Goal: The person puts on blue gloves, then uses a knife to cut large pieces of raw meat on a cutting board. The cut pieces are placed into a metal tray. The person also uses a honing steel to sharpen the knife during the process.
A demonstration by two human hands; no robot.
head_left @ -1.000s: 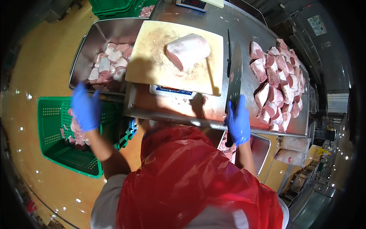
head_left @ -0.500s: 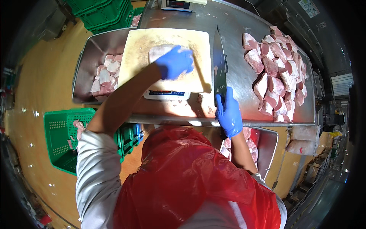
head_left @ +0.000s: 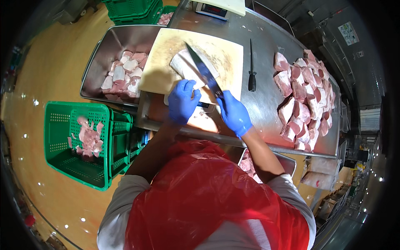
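A pale slab of raw meat (head_left: 180,66) lies on the cream cutting board (head_left: 229,54). My right hand (head_left: 235,114), in a blue glove, is closed around the handle of a long, wide-bladed knife (head_left: 200,66). The blade slants across the top of the meat, its tip pointing to the far left. My left hand (head_left: 182,103), also blue-gloved, is at the board's near edge. Its fingers are curled against the near end of the meat, and the fingertips are partly hidden.
A sharpening steel (head_left: 251,66) lies right of the board, beside a large heap of meat pieces (head_left: 306,100). Left of the board stands a metal tub (head_left: 98,62) with cut meat. A green crate (head_left: 77,177) holds trimmings. Under the board sits a scale (head_left: 203,105).
My right hand has brought the knife from the table onto the meat, uncovering the sharpening steel. My left hand has drawn back from over the meat to its near end. The view has shifted.
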